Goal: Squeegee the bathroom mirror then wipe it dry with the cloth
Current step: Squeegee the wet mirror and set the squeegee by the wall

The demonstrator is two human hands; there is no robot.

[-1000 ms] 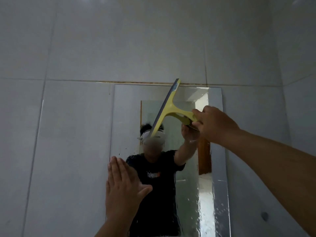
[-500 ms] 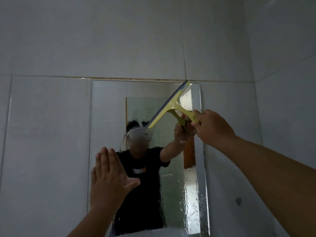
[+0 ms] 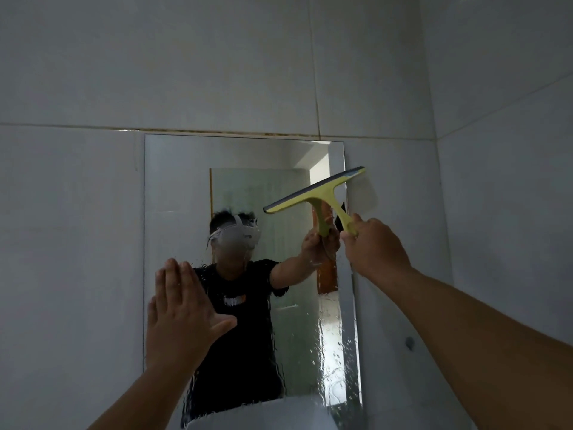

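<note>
A tall frameless mirror point(image 3: 173, 187) hangs on the grey tiled wall, its lower half streaked with water drops. My right hand point(image 3: 375, 249) grips the handle of a yellow squeegee point(image 3: 316, 193), whose dark rubber blade lies tilted across the mirror's upper right side and reaches past its right edge. My left hand point(image 3: 179, 315) is flat, fingers together and thumb out, against the mirror's lower left edge. No cloth is in view.
Grey wall tiles surround the mirror, with a brownish grout line point(image 3: 217, 131) just above it. A side wall meets the mirror wall in a corner point(image 3: 437, 212) at the right. A small round fitting point(image 3: 410, 342) sticks out low on the right.
The squeegee has swung from a steep slant near the mirror's top to a flatter slant lower down on the right side. My left hand stays flat on the mirror.
</note>
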